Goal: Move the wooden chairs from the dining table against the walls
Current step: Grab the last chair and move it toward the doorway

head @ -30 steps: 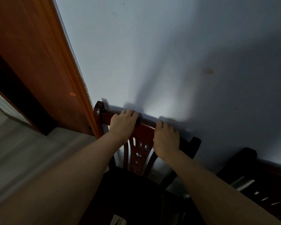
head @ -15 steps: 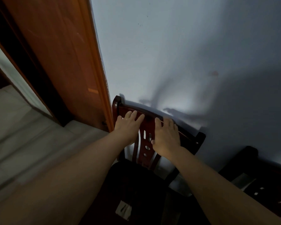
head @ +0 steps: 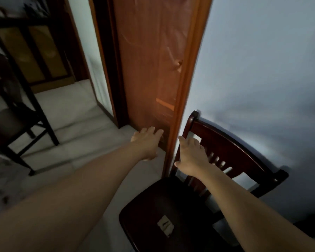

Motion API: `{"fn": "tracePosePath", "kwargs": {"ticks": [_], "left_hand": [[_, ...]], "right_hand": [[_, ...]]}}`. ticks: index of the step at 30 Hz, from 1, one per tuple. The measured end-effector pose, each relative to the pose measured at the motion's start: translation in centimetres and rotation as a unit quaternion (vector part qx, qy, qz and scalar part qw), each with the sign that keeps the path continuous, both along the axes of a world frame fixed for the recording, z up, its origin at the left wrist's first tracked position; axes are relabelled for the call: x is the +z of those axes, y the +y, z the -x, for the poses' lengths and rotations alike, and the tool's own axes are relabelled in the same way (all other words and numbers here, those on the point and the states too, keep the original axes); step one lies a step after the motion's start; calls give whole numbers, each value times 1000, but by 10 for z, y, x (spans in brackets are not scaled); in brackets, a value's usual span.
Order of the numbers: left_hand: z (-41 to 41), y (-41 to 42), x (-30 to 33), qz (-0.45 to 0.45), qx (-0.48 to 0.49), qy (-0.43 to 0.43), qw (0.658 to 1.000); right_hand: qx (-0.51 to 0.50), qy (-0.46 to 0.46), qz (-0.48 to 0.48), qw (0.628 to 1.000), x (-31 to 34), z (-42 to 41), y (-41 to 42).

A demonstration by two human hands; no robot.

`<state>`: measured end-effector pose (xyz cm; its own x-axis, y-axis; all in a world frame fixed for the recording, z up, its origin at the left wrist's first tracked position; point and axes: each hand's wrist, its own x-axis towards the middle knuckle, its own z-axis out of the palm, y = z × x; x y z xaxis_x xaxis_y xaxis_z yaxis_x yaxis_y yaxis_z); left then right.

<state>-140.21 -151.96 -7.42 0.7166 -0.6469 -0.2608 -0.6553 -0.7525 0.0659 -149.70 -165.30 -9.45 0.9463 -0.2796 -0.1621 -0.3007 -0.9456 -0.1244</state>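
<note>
Both hands have lifted off the chair (head: 231, 151), which stands back-to-wall (head: 262, 70); left hand (head: 146, 144) and right hand (head: 190, 155) hover empty, fingers spread. Left of them a wooden door (head: 153, 70), far left another chair (head: 11, 115).

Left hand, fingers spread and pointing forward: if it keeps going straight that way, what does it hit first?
Most likely the wooden door beside the frame: the left hand points at its lower part, with nothing visible between. Its fingers overlap the door in view, but depth is unclear, so contact can't be confirmed.
</note>
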Motion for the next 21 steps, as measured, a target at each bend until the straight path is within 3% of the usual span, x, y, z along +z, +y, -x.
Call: {"fn": "tracePosePath", "kwargs": {"ticks": [10, 11, 21], "left_hand": [[-59, 177, 5, 29, 127, 14, 991], [-79, 224, 3, 28, 156, 13, 987], [-127, 377, -1, 28, 256, 6, 966]], "right_hand": [[127, 21, 4, 992, 20, -86, 155], [150, 17, 3, 988, 20, -113, 196], [232, 29, -20, 972, 25, -191, 315]]}}
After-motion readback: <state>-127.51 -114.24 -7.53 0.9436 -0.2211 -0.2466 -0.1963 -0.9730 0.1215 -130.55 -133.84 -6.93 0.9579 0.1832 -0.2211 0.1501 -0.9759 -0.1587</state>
